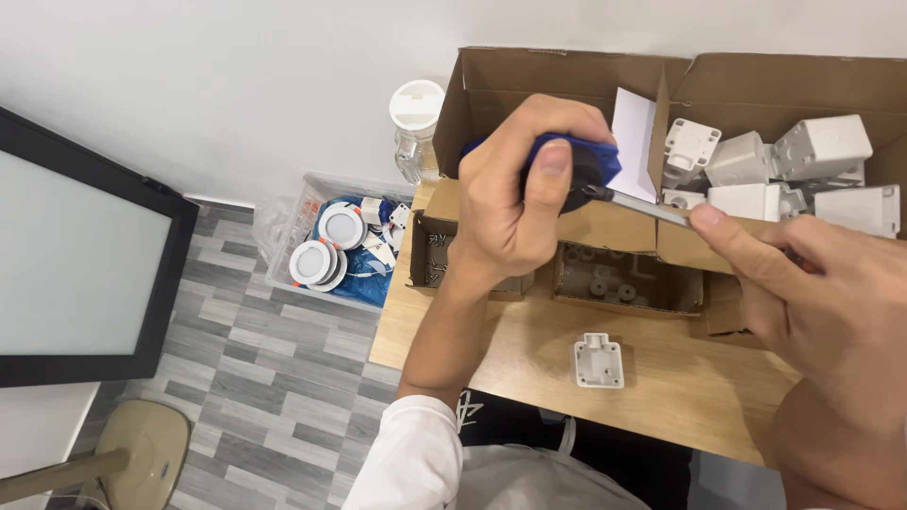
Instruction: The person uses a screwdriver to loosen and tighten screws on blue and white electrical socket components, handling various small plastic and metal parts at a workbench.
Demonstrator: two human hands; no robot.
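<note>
White plastic bracket lies on the table nearest the body, untouched, below both hands. Above it, the left hand is closed round the blue handle of a screwdriver, while the right hand pinches its shaft, seemingly readying the tool. Bringing the tip down needs a steady aim. Beyond, boxes hold more white parts.
</note>
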